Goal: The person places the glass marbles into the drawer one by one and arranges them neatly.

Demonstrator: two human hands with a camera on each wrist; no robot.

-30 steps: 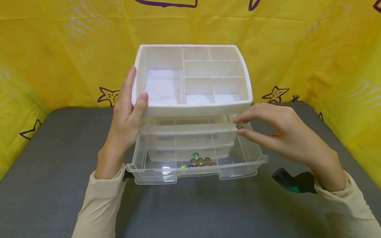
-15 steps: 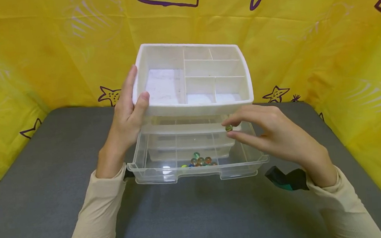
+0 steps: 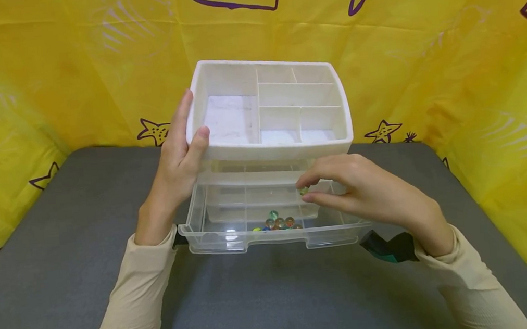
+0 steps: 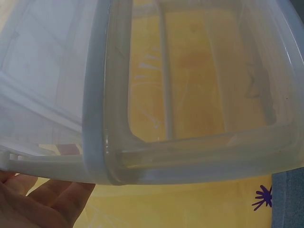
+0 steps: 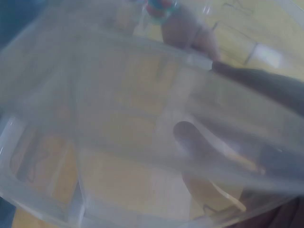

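A white desk organizer [image 3: 276,150] with a compartmented top stands on the grey surface. My left hand [image 3: 174,164] grips its left side, the thumb over the rim; in the left wrist view those fingers [image 4: 66,202] are at the lower left, against the plastic. Below the top, a clear drawer [image 3: 275,240] is pulled out toward me. Several glass marbles [image 3: 280,222] lie near its front wall. Over the drawer's right half, my right hand [image 3: 369,192] pinches a yellowish-green marble [image 3: 304,190] between thumb and fingertips. Blur in the right wrist view hides the marble.
The grey surface [image 3: 275,299] extends around the organizer. Behind and at both sides hangs a yellow cloth [image 3: 95,69] with purple sea drawings. A dark strap [image 3: 388,247] shows at the right wrist.
My right hand has moved left and slightly down with the pinched marble, from beside the organizer's right edge to over the drawer. The left hand keeps its grip on the organizer.
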